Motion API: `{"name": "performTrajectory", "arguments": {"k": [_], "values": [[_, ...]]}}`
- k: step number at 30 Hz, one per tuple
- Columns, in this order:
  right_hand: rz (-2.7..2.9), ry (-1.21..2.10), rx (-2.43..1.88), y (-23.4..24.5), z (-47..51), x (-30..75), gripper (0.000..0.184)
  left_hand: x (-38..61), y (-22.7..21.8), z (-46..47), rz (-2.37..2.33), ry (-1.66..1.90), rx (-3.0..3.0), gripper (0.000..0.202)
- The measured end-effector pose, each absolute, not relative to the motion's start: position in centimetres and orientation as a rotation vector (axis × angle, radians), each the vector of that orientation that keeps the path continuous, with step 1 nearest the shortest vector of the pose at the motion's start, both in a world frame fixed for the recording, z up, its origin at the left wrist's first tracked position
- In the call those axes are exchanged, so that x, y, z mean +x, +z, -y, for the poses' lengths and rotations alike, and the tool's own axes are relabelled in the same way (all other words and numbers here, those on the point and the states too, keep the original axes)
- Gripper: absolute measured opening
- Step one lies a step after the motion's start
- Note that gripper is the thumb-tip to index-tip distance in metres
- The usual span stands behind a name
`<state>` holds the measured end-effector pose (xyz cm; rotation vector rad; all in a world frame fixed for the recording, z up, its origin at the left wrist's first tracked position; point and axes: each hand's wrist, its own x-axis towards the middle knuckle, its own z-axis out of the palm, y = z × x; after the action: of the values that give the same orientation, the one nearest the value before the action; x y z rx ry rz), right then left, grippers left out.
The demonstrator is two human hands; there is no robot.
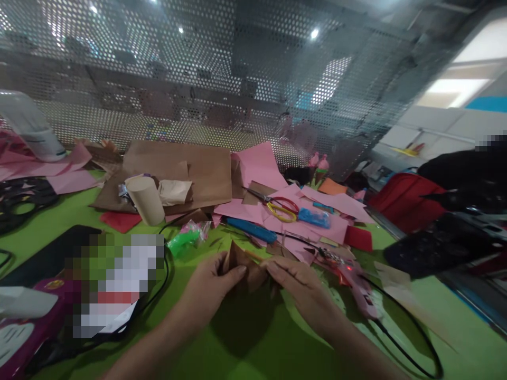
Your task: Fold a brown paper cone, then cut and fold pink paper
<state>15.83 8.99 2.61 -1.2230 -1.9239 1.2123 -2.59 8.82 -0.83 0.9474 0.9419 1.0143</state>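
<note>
My left hand (214, 279) is closed with thumb and fingers on a small piece of folded brown paper (253, 274). My right hand (303, 282) pinches the other side of the same paper. A thin yellow-orange strip (253, 256) shows at the paper's top edge, near my right fingertips; what it is I cannot make out. Both hands hover over the green tabletop (253, 351). Beyond them lies a blue-handled cutter (251, 229). To the right of my right hand rests a pink glue gun (360, 290) with a red light and a black cord.
Scissors (283, 208) with red and yellow handles lie on pink paper sheets (257, 169). A cardboard tube (146, 203) stands before brown paper (206, 174). A green item in clear wrap (184, 243) lies left of centre. A perforated metal screen (198, 79) rises behind.
</note>
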Motion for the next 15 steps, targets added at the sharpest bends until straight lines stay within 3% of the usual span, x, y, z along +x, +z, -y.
{"name": "performTrajectory", "arguments": {"k": [7,15], "values": [[2.018,0.728,-1.433,2.23,-8.99,15.81,0.015,-2.62,-1.02,-8.8,-1.008,0.984,0.996,0.032],[2.173,0.682,-1.374,2.33,-8.86,15.58,0.027,-2.23,-1.47,-8.76,-0.897,1.029,0.942,0.032]]}}
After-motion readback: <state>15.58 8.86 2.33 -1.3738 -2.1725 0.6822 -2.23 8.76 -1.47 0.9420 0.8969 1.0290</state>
